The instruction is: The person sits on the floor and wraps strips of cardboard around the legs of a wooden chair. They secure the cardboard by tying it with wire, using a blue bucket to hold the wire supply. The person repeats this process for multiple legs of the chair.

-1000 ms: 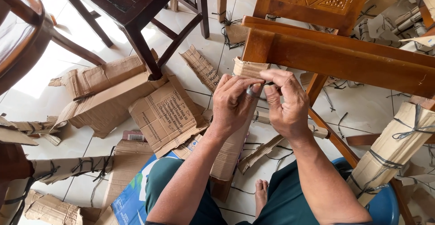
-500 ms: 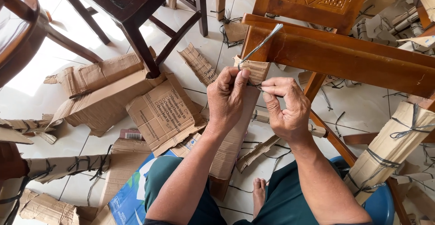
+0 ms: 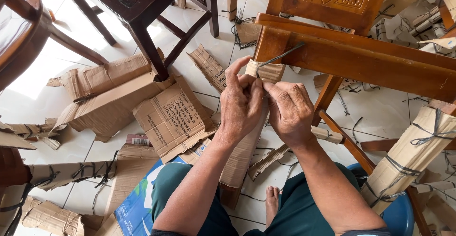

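My left hand and my right hand meet in front of me at the top of a chair leg wrapped in brown cardboard. Both pinch a dark grey strap that sticks up and to the right from the wrapping's upper end. The fingers of the two hands touch each other there. The leg belongs to an orange-brown wooden chair lying across the upper right.
Torn cardboard pieces and strap offcuts litter the tiled floor. A dark wooden chair stands at the upper left. Another cardboard-wrapped, strapped leg lies at the right. My bare foot and a blue stool show below.
The loose strap end has swung from hidden between my hands to pointing up and right. My hands have stayed together at the wrapped leg's top, and the right one has closed in on the left.
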